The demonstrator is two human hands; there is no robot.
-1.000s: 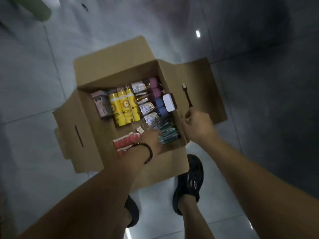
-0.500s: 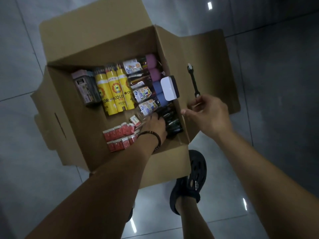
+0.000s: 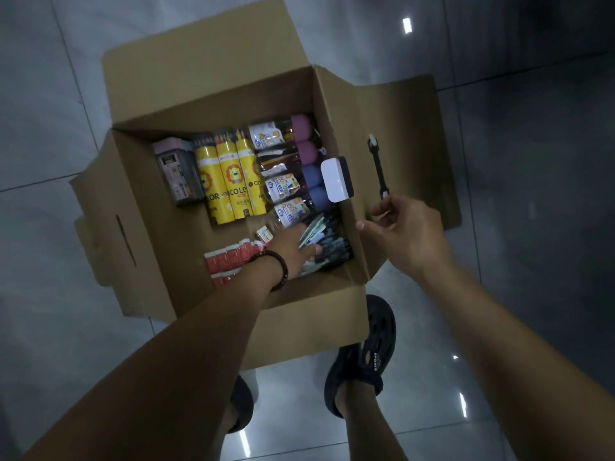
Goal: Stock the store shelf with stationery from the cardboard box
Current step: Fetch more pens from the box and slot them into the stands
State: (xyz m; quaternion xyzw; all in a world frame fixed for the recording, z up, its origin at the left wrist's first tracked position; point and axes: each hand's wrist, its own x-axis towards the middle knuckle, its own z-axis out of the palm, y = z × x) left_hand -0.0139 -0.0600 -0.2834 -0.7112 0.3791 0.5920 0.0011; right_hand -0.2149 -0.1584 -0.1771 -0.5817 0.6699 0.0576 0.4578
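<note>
Box holds three yellow tubes, four capped tubes.

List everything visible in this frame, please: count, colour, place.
box: 1, brown, open on floor
pencil tubes: 3, yellow, box centre
grey pack: 1, box far left
clear tubes: about 4, pink and blue caps, box right
white case: 1, against right wall
red packs: several, box near side
pens: bundle, dark, near right corner
black tool: 1, over right flap
floor: grey tiles
sandals: 2, black
left hand: on pens
right hand: pinching tool
</note>
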